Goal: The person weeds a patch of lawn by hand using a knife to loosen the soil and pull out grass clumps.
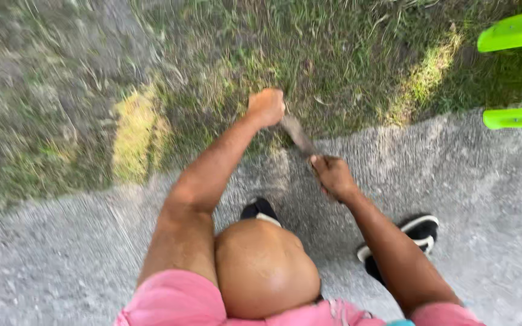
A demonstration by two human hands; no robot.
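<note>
Two bare hands work at the line where a concrete slab point(454, 181) meets the grass point(333, 54), and every place here is told from that edge. Nearest the camera, well back from the edge on the concrete, are pink shorts point(176, 302), a bent knee point(264, 268) and two black sandals with white trim, one point(260, 209) just past the knee and the other point(421, 232) off to the right. Closer to the edge, the right hand point(333, 176) is curled shut around the handle of a dark blade point(297, 134), most likely a knife or small machete, though blur hides its exact kind; the blade slants up and left from that fist and crosses the edge into the turf. Just beyond the edge, the left hand point(266, 107) is clenched into a fist low in the grass, apparently gripping a tuft, but I cannot tell what the fingers enclose. As a judgement, the cutting looks barely begun: grass stands thick along the whole edge to both sides of the blade, and no trimmed strip or heap of cuttings shows. Farther right, straddling the edge, stands part of a lime-green plastic chair point(515, 36).
</note>
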